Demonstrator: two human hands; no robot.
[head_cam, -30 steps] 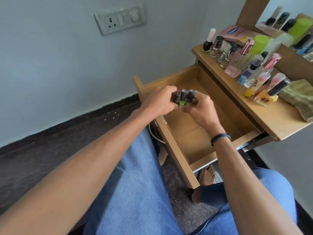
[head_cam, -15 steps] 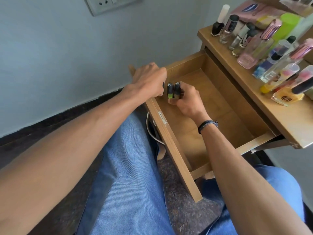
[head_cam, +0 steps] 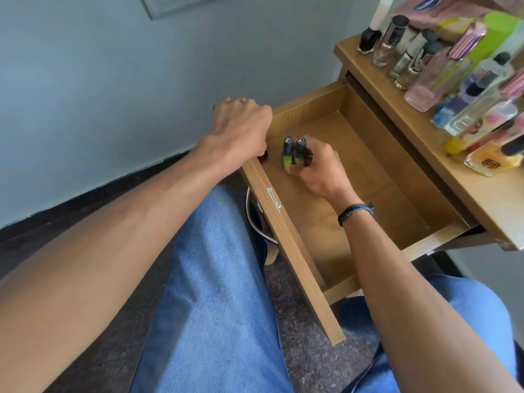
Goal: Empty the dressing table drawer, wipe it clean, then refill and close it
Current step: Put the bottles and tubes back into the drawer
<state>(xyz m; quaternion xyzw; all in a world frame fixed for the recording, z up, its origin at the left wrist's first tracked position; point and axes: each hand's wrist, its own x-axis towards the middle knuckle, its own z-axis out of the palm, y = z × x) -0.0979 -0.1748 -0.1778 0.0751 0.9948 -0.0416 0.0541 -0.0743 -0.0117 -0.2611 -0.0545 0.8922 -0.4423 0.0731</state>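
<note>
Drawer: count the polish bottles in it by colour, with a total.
green bottle: 1, held in right grip
dark olive bottle: 1, same grip
dark red bottle: 1, mostly hidden under left grip
Total: 3

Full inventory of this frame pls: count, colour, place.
drawer: 1, light wood, pulled open from dressing table
nail polish bottles: 2, green and dark, black caps, in drawer
dark red bottle: 1, drawer's front corner, mostly under left hand
cosmetic bottles: many, mixed colours, on dressing table
socket plate: 1, white, wall, top edge
wristband: 1, black, right wrist
jeans: 1, blue, both legs
left hand: 1, over drawer's corner, grip hidden
right hand: 1, grips both nail polish bottles
</note>
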